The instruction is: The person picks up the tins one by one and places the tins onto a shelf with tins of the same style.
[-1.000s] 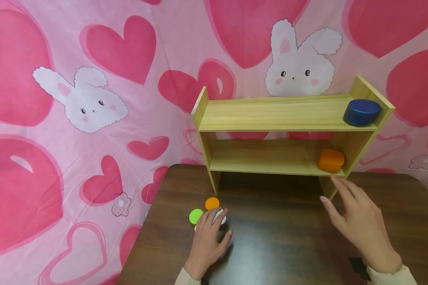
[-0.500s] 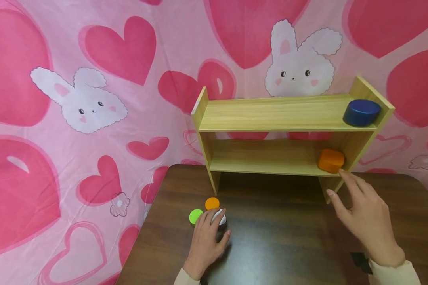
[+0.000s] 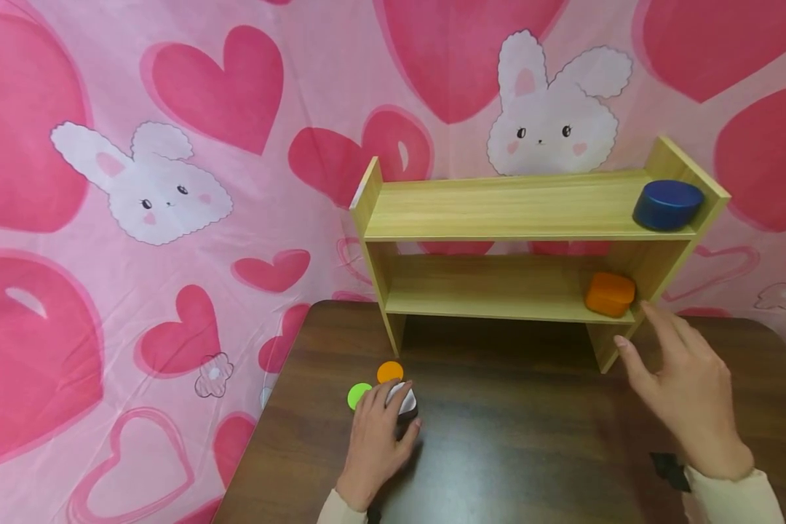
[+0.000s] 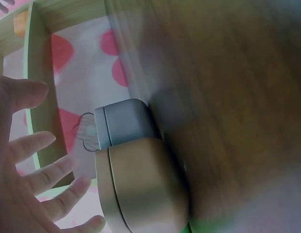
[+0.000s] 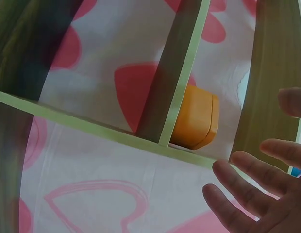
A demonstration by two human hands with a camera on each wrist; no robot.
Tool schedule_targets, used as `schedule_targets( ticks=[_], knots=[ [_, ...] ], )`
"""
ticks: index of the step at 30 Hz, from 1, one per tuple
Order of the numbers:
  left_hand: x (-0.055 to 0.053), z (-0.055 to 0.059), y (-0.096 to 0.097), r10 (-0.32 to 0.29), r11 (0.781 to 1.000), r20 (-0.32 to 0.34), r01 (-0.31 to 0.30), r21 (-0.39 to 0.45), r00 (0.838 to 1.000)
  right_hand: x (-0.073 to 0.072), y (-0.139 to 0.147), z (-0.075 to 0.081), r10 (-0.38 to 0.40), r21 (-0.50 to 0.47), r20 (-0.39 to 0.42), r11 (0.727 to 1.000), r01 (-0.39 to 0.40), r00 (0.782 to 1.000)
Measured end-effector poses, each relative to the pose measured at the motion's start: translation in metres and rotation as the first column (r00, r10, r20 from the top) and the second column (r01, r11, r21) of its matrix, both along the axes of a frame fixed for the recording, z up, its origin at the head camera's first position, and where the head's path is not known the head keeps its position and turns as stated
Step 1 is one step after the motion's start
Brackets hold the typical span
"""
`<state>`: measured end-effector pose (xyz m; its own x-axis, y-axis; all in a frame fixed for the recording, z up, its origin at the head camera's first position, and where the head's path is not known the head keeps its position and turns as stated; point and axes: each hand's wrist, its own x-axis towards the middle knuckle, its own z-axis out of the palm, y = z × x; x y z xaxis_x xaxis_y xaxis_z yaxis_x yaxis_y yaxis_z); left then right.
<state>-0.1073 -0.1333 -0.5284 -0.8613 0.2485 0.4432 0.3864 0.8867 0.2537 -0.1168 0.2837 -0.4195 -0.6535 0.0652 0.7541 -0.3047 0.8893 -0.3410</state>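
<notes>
My left hand [image 3: 375, 440] hovers over small containers at the table's left, its fingers spread and loosely bent. Beside its fingertips is a white-topped dark container [image 3: 403, 400]; green [image 3: 358, 396] and orange [image 3: 390, 372] round tops show beyond. In the left wrist view, a tan tin [image 4: 145, 187] and a grey tin [image 4: 128, 121] stand side by side near the fingers, apparently not gripped. My right hand [image 3: 688, 393] is raised in front of the shelf's right end, fingers extended, holding nothing. Close to its fingertips, an orange rounded box [image 3: 610, 294] sits on the lower shelf.
A light wooden two-tier shelf [image 3: 511, 207] stands at the back of the dark wooden table [image 3: 498, 444]. On its top tier, at the right end, is a blue round tin [image 3: 668, 204]. A pink heart-and-rabbit cloth [image 3: 340, 65] hangs behind.
My right hand has moved right and slightly up, away from in front of the orange box. The left hand has shifted slightly left; the containers look unmoved.
</notes>
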Motion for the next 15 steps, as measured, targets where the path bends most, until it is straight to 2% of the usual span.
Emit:
schedule_targets(
  ticks=[8,15],
  knots=[
    [-0.003,0.005,-0.001,0.026,1.0,0.06,-0.027,0.015,0.998,-0.007,0.006,0.003,-0.03,-0.041,-0.015,0.999,0.029,0.999],
    [-0.004,0.006,-0.001,0.034,0.999,0.071,-0.036,0.02,0.997,-0.014,0.012,0.004,-0.064,-0.093,-0.039,0.994,0.061,0.997]
  ],
)
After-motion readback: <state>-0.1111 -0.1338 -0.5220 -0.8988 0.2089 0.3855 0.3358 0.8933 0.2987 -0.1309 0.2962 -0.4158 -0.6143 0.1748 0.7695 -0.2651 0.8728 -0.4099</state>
